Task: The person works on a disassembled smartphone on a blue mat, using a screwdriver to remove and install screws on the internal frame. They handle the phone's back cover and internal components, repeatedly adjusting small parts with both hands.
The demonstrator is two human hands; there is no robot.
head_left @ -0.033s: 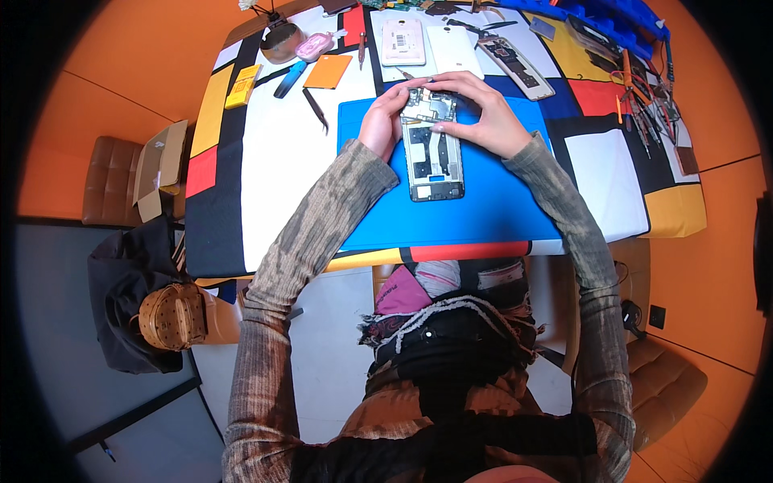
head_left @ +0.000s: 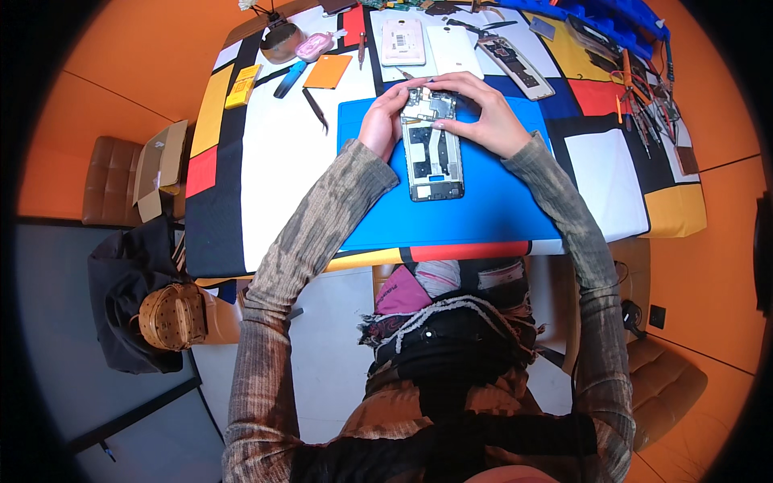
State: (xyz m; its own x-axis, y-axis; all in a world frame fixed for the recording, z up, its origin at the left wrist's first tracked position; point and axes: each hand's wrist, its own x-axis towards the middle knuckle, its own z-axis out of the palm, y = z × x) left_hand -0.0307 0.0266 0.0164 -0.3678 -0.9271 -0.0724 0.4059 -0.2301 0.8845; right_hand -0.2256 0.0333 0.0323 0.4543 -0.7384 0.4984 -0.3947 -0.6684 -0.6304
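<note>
An opened phone point(head_left: 435, 157) with its back removed and its inner parts showing lies lengthwise on a blue work mat point(head_left: 483, 217). My left hand point(head_left: 382, 121) grips the phone's top left corner, fingertips on its upper edge. My right hand point(head_left: 483, 113) curls over the top right corner, fingers pressing on the upper part of the frame. Both hands meet at the far end of the phone. The phone's lower half lies uncovered on the mat.
The table has a colour-block cloth point(head_left: 266, 161). Black tweezers point(head_left: 316, 110), an orange card point(head_left: 328, 71), a yellow block point(head_left: 242, 85), a pink phone back point(head_left: 402, 40), a white panel point(head_left: 453, 50) and another stripped phone point(head_left: 511, 58) lie beyond the mat. Screwdrivers point(head_left: 644, 113) lie at right. A brown bag point(head_left: 173, 315) sits on the floor at left.
</note>
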